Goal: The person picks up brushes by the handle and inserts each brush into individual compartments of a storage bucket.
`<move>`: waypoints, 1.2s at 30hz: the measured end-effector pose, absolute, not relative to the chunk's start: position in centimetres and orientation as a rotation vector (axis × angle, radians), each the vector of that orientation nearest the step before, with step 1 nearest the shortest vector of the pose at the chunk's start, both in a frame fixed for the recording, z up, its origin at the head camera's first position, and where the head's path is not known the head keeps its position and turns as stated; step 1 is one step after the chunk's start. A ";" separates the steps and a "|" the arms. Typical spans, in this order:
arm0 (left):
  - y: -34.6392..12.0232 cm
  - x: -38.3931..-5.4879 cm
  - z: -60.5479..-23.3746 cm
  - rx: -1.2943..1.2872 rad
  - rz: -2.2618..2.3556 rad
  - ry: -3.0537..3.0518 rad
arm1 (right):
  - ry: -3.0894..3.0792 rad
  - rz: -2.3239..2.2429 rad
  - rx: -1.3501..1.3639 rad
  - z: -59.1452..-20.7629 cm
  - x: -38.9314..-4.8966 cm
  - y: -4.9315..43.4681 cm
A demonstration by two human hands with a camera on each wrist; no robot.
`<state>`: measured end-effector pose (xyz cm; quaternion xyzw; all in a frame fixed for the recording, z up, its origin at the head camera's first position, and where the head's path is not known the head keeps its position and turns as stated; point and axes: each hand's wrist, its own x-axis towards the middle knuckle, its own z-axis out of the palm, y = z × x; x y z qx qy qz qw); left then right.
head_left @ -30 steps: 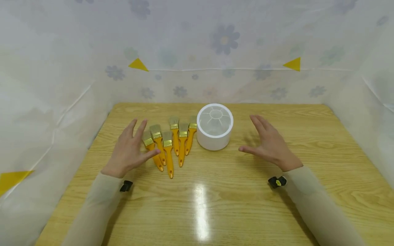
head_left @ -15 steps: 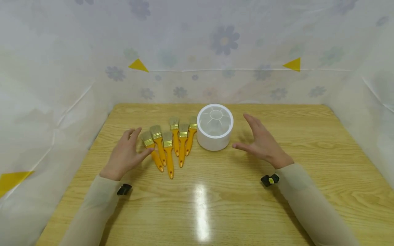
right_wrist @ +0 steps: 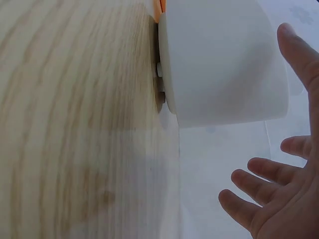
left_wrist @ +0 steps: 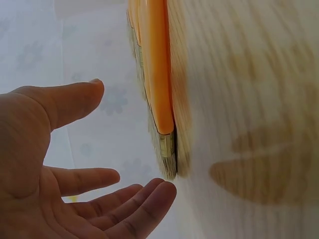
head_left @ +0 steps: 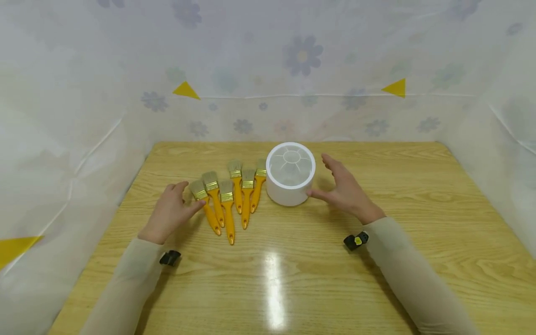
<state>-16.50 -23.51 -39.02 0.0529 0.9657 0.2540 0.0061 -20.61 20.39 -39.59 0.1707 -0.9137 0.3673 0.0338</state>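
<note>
Several flat paintbrushes with orange handles, brass-coloured ferrules and pale bristles lie in a loose fan left of centre. My left hand (head_left: 169,214) hovers beside the leftmost paintbrush (head_left: 212,218), thumb and fingers spread apart with nothing between them. In the left wrist view its fingertips come close to the bristles, under an orange handle (left_wrist: 159,74). Right of the brushes stands a round white holder (head_left: 288,197) with a ring and spoke-like dividers inside. My right hand (head_left: 345,193) is at its right side, thumb tip right at the wall, fingers extended; the right wrist view shows the holder's smooth wall (right_wrist: 224,64).
A wood-grain table (head_left: 234,288) carries everything, with a bright reflection toward the front. White flower-patterned sheeting (head_left: 268,60) encloses the back and sides, marked with yellow triangles (head_left: 394,88). Black wrist cameras (head_left: 170,258) sit at both cuffs.
My right hand has moved left, up to the white holder. My left hand has drawn slightly down and left, its fingers a little less spread. Brushes and holder stay in place.
</note>
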 end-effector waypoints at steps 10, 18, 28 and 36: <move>-22.8 -17.4 -39.1 0.125 0.770 2.952 | -2.751 1.301 0.552 -40.1 -21.4 19.3; -22.2 -17.8 -39.6 0.117 0.735 2.966 | -2.689 1.412 0.597 -40.2 -21.7 18.5; -22.3 -18.2 -40.0 0.147 0.714 2.975 | -2.681 1.516 0.600 -38.6 -20.7 17.5; -22.2 -18.1 -40.0 0.127 0.711 2.937 | -2.677 1.552 0.622 -36.3 -19.1 16.5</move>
